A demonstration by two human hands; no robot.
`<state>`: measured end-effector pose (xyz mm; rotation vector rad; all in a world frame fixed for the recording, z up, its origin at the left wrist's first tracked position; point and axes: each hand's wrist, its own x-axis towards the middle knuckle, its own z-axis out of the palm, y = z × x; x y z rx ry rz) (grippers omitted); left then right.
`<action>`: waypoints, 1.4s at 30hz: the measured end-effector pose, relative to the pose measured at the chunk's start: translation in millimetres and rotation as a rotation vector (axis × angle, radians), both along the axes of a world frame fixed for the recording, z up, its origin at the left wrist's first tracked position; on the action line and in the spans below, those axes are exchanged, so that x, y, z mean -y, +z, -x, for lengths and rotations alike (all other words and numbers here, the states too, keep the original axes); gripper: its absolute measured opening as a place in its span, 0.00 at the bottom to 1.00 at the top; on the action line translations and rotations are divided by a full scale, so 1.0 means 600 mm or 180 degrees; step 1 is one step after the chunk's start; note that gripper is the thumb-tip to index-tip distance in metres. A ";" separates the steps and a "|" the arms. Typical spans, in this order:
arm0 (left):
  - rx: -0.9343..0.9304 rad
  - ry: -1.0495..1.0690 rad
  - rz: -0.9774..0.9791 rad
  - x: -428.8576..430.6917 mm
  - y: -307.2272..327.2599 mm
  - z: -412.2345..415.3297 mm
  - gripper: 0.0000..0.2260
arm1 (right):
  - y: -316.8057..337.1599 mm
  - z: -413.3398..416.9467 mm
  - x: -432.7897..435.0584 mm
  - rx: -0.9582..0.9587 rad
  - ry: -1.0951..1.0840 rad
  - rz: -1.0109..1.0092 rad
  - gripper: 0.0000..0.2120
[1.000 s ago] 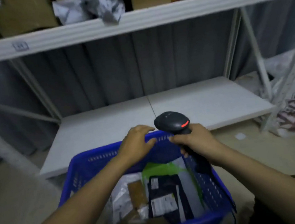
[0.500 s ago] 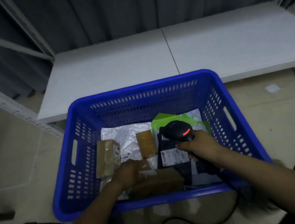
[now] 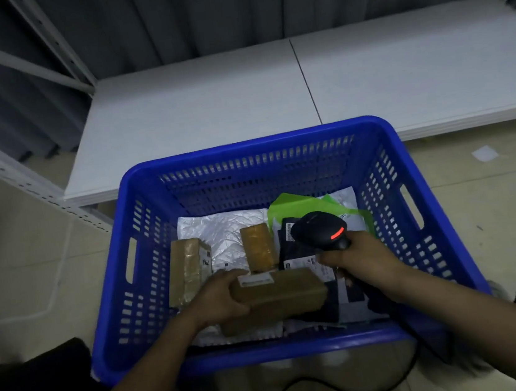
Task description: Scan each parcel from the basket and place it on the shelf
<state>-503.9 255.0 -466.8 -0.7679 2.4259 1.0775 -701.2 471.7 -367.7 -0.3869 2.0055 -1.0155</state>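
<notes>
Parcel (image 3: pixel 282 299), brown box, at near side of blue basket (image 3: pixel 253 142), label (image 3: pixel 255 280) up for scanner (image 3: pixel 319 228); left hand (image 3: pixel 220 297) curled round its left end to steady it; right hand (image 3: pixel 358 259) wrapped on scanner grip (red light lit); white shelf (image 3: pixel 206 104) just behind basket for short carry

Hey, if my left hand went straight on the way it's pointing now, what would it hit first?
Probably the small amber tape-wrapped box just beyond the left hand, which grips a brown cardboard parcel; depth is unclear.
</notes>
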 end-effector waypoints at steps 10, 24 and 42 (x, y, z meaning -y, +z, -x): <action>-0.1450 0.0517 0.0214 -0.061 0.198 -0.007 0.34 | 0.065 0.016 -0.010 0.1123 -0.0860 0.0998 0.15; -0.1928 0.1910 -0.0343 -0.130 0.282 -0.014 0.38 | 0.127 0.007 -0.040 0.1126 -0.0992 0.1839 0.09; -0.2183 0.2537 -0.0562 -0.146 0.298 -0.024 0.13 | 0.123 0.010 -0.048 0.0782 -0.0610 0.1668 0.16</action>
